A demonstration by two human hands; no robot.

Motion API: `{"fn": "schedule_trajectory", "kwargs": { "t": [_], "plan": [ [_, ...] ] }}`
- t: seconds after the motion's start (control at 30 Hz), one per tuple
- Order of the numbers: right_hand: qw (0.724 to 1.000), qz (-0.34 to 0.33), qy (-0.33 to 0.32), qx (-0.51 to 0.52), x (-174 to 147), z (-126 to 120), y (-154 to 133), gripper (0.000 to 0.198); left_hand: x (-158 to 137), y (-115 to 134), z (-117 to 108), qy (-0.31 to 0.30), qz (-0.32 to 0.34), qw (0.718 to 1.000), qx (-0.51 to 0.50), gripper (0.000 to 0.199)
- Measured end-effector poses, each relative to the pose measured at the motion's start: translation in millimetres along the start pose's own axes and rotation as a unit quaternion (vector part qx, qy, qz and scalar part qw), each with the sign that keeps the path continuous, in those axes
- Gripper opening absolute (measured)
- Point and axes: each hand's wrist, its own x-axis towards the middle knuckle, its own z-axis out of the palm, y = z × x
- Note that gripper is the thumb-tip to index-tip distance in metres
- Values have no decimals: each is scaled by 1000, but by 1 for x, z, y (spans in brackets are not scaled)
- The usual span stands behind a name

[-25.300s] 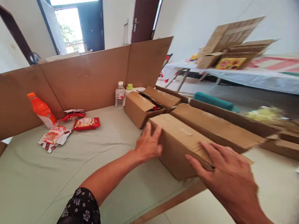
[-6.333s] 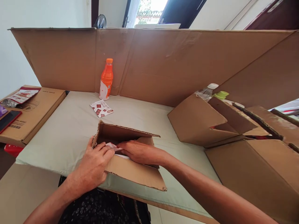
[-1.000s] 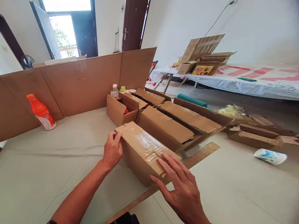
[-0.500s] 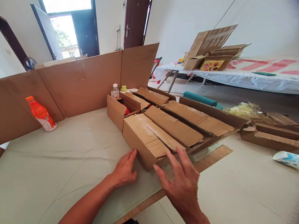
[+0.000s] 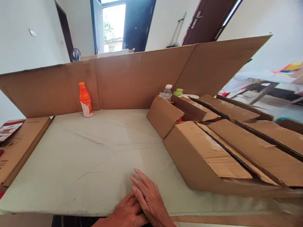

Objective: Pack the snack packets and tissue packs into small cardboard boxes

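My left hand is at the near edge of the cloth-covered table. Its loosely bent fingers, partly covered by my right hand, hold nothing that I can see. Crossing over it, my right hand has its fingers stretched forward, empty, above the cloth. The nearest cardboard box lies to the right of both hands, apart from them. Behind it is an open-flapped box with something red inside. An orange bottle with an orange cap stands upright at the back.
A tall cardboard panel borders the table's back. A clear bottle and a green-lidded container stand behind the boxes. More long boxes fill the right side. At left, a flat carton carries a packet.
Both hands have come away from the near box and met at the table's front edge, right over left. The view has swung left, bringing the flat carton into sight.
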Motion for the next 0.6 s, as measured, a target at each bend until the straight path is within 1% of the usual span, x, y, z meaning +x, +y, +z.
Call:
{"fn": "schedule_trajectory", "kwargs": {
  "t": [0.03, 0.07, 0.13, 0.2, 0.23, 0.27, 0.33, 0.4, 0.47, 0.6],
  "plan": [
    [1000, -17, -22, -4, 4, 8, -3, 34, -13, 1, -3, 0, 3, 1000, -15, 46],
    [998, -36, -41, -10, 6, 16, -5, 34, -26, 2, -8, 7, -12, 999, -29, 39],
    [995, -68, -65, -26, 8, 26, -9, 36, -47, 1, -25, 53, -89, 994, -34, 28],
    [993, -79, -74, -44, 6, 31, -12, 40, -62, -6, -47, 126, -187, 974, -3, 29],
    [993, -81, -75, -51, 4, 32, -12, 41, -67, -12, -58, 160, -226, 961, 21, 31],
    [992, -80, -76, -57, 1, 32, -13, 42, -70, -21, -68, 185, -249, 950, 44, 35],
    [993, -76, -75, -59, -3, 32, -14, 42, -71, -39, -82, 214, -277, 933, 82, 40],
    [994, -71, -71, -53, -5, 32, -14, 41, -69, -56, -84, 221, -303, 920, 115, 43],
    [995, -67, -60, -48, -6, 33, -14, 40, -68, -66, -77, 211, -318, 913, 143, 45],
    [997, -65, -26, -40, -5, 34, -16, 36, -70, -68, -58, 182, -314, 912, 191, 47]
  ]
}}
